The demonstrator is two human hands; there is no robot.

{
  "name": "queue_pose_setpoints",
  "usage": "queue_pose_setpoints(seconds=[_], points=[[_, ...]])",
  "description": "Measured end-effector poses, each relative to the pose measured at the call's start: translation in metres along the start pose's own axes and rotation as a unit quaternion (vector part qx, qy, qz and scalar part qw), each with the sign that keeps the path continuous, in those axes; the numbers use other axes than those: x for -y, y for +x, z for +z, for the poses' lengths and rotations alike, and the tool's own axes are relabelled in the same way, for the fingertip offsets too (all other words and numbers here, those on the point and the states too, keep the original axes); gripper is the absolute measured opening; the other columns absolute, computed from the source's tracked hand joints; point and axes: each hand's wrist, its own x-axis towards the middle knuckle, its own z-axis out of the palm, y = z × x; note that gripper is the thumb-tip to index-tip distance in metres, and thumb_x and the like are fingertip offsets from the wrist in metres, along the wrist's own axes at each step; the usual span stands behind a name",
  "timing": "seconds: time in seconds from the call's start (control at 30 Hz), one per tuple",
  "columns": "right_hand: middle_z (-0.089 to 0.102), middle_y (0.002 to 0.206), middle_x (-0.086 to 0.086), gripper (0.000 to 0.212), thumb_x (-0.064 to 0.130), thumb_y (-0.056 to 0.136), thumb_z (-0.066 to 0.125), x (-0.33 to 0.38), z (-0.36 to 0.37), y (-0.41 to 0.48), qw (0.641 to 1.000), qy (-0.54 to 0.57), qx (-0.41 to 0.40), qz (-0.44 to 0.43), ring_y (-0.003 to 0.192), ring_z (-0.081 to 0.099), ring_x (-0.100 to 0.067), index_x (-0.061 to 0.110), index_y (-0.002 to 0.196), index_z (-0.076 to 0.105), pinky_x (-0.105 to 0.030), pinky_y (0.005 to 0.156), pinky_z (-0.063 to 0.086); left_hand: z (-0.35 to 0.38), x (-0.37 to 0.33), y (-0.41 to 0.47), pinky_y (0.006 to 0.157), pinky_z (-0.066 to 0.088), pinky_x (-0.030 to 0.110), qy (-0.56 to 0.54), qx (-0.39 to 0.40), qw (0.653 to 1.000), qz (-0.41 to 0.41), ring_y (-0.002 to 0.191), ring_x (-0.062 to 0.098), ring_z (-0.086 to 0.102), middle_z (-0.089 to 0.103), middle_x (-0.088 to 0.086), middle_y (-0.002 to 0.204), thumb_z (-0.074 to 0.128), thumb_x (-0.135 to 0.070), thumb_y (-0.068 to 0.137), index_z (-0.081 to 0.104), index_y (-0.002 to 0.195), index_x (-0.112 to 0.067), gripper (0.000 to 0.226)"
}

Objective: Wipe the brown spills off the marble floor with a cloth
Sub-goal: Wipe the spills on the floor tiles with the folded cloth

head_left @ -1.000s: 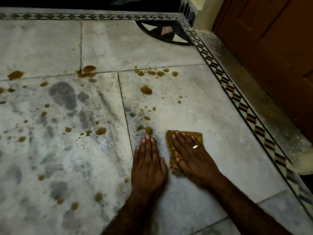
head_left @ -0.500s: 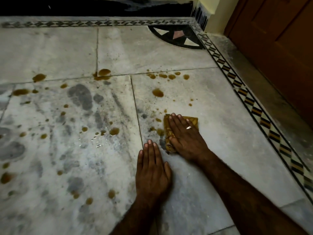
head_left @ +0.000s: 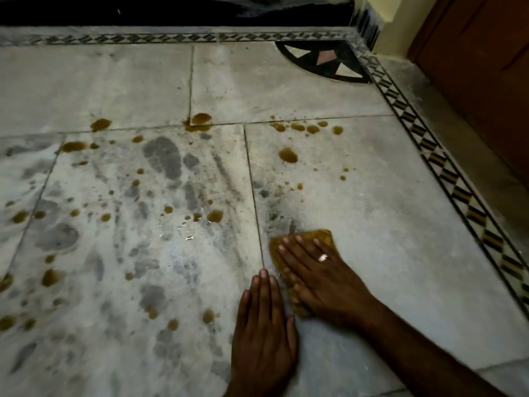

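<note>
- Cloth (head_left: 320, 237): brownish, on the marble floor (head_left: 386, 219) near centre, just right of a tile joint. It looks soft & damp, prob. light; best is to press it flat from above, not pinch.
- Right hand (head_left: 317, 273): fingers spread, palm flat on the cloth, holding it down; a ring (head_left: 323, 257) on one finger.
- Left hand (head_left: 264, 336): flat on the bare floor, fingers together, just left of the cloth, prob. for support.
- Brown spills (head_left: 288, 155): many drops far & left, not yet wiped.
</note>
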Motion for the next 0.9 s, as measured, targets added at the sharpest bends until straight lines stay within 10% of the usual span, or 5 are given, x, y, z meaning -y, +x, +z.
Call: queue_pose_setpoints(seconds=[0.23, 0.5, 0.9], points=[[0.022, 0.169, -0.007, 0.071, 0.044, 0.098, 0.026, -0.012, -0.001, 0.043, 0.99, 0.006, 0.013, 0.139, 0.156, 0.021, -0.025, 0.014, 0.162, 0.02, -0.048, 0.125, 0.019, -0.015, 0.008, -0.019, 0.122, 0.023, 0.046, -0.016, 0.049, 0.999, -0.011, 0.15, 0.03, 0.032, 0.036, 0.018, 0.16, 0.044, -0.041, 0.099, 0.041, 0.151, -0.001, 0.065], [0.028, 0.167, -0.005, 0.065, 0.039, 0.099, 0.036, 0.05, 0.007, 0.014, 1.0, 0.012, -0.012, 0.011, 0.155, 0.023, -0.024, 0.015, 0.159, 0.03, -0.046, 0.125, 0.018, -0.018, 0.015, -0.049, 0.118, 0.032, 0.049, -0.013, 0.008, 0.998, 0.058, 0.145, 0.033, 0.041, 0.053, 0.018, 0.149, 0.054, -0.033, 0.097, 0.059, 0.137, 0.001, 0.053], [0.021, 0.169, -0.008, 0.071, 0.043, 0.098, 0.031, 0.047, 0.007, 0.031, 0.997, 0.001, 0.012, 0.073, 0.156, 0.018, -0.027, 0.014, 0.162, 0.021, -0.052, 0.124, 0.021, -0.036, 0.02, -0.066, 0.12, 0.026, 0.046, -0.017, 0.095, 0.995, -0.029, 0.15, 0.031, 0.032, 0.034, 0.018, 0.161, 0.036, -0.042, 0.103, 0.041, 0.15, 0.001, 0.064]])
